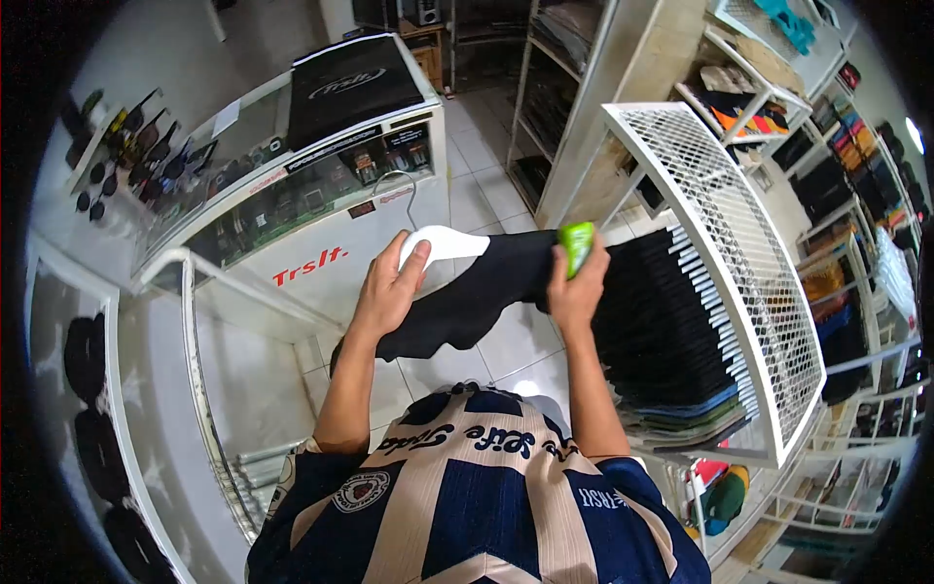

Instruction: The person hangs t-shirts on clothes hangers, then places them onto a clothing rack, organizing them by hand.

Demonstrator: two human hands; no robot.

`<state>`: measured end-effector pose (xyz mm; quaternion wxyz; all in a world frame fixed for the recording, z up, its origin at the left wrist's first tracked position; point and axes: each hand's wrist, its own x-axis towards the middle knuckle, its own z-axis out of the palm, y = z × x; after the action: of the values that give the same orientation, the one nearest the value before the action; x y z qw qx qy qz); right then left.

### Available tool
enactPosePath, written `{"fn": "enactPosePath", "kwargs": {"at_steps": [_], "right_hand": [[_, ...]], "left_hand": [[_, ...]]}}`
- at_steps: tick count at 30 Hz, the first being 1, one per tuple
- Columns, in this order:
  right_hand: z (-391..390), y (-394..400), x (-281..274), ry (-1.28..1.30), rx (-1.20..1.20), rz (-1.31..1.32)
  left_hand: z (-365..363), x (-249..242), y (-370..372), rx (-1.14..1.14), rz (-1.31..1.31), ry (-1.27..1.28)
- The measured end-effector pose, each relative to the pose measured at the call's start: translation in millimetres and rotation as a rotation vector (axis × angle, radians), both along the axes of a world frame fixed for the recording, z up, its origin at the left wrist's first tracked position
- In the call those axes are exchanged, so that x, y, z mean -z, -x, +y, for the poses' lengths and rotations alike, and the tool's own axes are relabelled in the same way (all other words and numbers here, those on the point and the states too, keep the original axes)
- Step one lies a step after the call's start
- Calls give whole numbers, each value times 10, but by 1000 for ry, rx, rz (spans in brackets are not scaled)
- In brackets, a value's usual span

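Note:
A white clothes hanger (pixel 455 242) with a metal hook on top is gripped at its middle by my left hand (pixel 385 296), thumb across the front. From the hanger hangs a black garment (pixel 457 310), stretched sideways between my hands and drooping in folds toward the left. My right hand (pixel 578 290) is closed at the garment's right end. Between its thumb and fingers sits a small lime-green object (pixel 577 245) with pale markings; its kind is unclear. Close to the right of that hand, many dark garments (pixel 657 321) hang in a tight row.
A white mesh-topped rack (pixel 744 253) carries the row on white hangers. Ahead stands a glass display counter (pixel 321 209) with red lettering and a black mat (pixel 350 83). Left of me is a white-framed rail (pixel 199 360). Shelves of folded clothes (pixel 749 122) line the right side.

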<state>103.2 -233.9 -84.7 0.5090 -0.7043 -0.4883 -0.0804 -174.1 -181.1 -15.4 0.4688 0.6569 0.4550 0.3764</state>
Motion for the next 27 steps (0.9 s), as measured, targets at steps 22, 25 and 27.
{"fn": "enactPosePath", "kwargs": {"at_steps": [22, 25, 27], "right_hand": [[-1289, -657, -713, 106, -571, -1], [-1204, -1182, -271, 242, -239, 56], [-1362, -1388, -373, 284, -106, 95]], "left_hand": [[-1613, -643, -731, 187, 519, -742], [-1796, -543, -845, 177, 691, -936], [-1928, -511, -900, 182, 691, -959]]}}
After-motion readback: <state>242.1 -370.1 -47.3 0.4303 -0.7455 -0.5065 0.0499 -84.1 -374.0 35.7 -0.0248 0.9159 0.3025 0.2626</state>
